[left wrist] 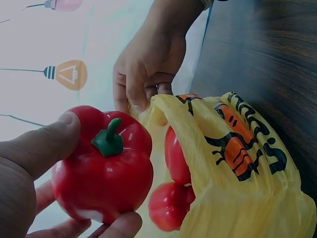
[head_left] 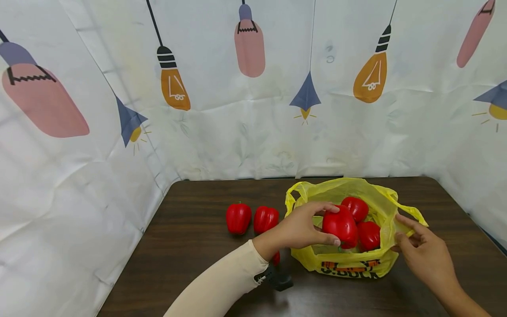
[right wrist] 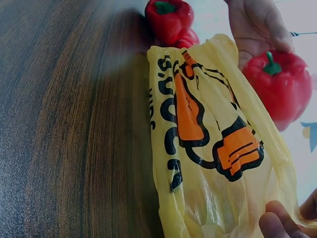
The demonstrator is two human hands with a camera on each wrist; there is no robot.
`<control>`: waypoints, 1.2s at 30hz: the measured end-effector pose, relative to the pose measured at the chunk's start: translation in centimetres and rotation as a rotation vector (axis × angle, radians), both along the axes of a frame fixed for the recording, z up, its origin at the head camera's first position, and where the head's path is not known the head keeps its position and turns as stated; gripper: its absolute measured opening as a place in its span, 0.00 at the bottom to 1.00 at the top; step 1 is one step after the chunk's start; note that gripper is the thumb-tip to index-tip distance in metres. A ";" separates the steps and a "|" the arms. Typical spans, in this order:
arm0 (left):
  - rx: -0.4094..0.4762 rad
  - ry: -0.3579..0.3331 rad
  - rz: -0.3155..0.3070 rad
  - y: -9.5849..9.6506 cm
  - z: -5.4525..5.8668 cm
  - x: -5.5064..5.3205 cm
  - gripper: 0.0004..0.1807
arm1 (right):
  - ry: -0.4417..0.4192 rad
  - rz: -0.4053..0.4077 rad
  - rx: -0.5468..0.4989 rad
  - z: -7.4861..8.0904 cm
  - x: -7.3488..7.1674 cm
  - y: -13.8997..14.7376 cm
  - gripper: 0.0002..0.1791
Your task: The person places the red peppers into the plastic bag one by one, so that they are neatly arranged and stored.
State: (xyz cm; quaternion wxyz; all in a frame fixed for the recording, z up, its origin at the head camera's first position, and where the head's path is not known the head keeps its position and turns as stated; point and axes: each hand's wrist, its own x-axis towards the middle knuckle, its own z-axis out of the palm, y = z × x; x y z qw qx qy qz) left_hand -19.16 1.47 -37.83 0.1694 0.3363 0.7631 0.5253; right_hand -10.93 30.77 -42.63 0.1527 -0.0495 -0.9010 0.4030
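Note:
My left hand (head_left: 303, 226) grips a red bell pepper (head_left: 340, 226) with a green stem, over the mouth of a yellow plastic bag (head_left: 344, 259). In the left wrist view the thumb and fingers wrap around this bell pepper (left wrist: 106, 168). Two more red bell peppers (head_left: 369, 235) lie inside the bag. My right hand (head_left: 428, 255) pinches the bag's right rim beside its handle. The right wrist view shows the bag's printed side (right wrist: 198, 134) and the right fingertips (right wrist: 280, 223) on its edge.
On the dark wooden table (head_left: 190, 246), two red bell peppers (head_left: 238, 218) stand left of the bag. Another red piece (head_left: 276, 258) shows partly from behind the left forearm. A white curtain (head_left: 245, 123) with printed lamps hangs behind the table.

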 end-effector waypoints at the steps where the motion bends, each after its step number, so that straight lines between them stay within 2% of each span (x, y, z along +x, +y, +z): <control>1: -0.004 0.001 0.005 0.1 -0.1 -0.1 0.35 | 0.000 0.001 -0.001 0.0 0.0 0.0 0.26; 5: -0.055 0.047 0.030 0.7 -0.4 -0.2 0.35 | 0.007 0.006 -0.005 0.0 0.0 0.0 0.25; 12: -0.190 0.206 0.072 2.2 -0.9 0.1 0.36 | 0.013 0.011 -0.003 0.0 0.1 0.0 0.26; 16: -0.254 0.265 0.115 3.0 -1.1 0.2 0.36 | 0.011 0.010 -0.006 0.0 0.1 0.0 0.26; 20: -0.279 0.268 0.145 3.5 -1.3 0.2 0.37 | 0.010 0.007 -0.006 0.0 0.1 0.0 0.26; 27: -0.308 0.226 0.172 3.6 -2.1 -0.3 0.37 | 0.004 0.005 -0.002 0.0 0.1 0.0 0.26; 36: -0.335 0.212 0.154 3.7 -3.1 -0.7 0.36 | 0.020 0.006 -0.003 -0.1 0.1 0.0 0.25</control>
